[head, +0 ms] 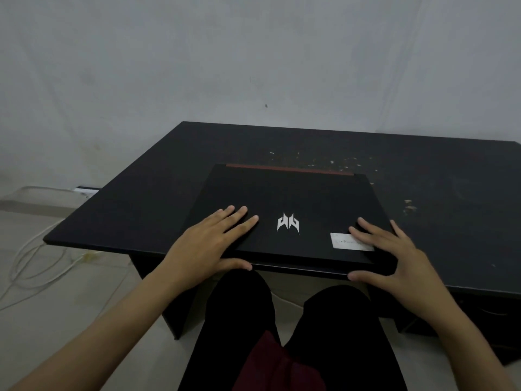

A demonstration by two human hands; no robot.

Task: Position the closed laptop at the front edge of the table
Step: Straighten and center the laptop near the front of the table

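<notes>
Both hands, left [210, 244] and right [394, 258], are resting in a spread grip, fingers flat on the closed laptop [287, 198], thumbs hooking its near edge, long axis spanning between them at the counter's [127, 210] front edge.

Closed laptop [284, 210] lies flat on table [451, 193], at its front edge, nearer the left end. Left hand [208, 244] on lid's near-left part, right hand [394, 255] on near-right corner, over a sticker [342, 240]; both thumbs along the front edge. Cables [36, 261] on floor left of table. Wall [253, 52] behind
</notes>
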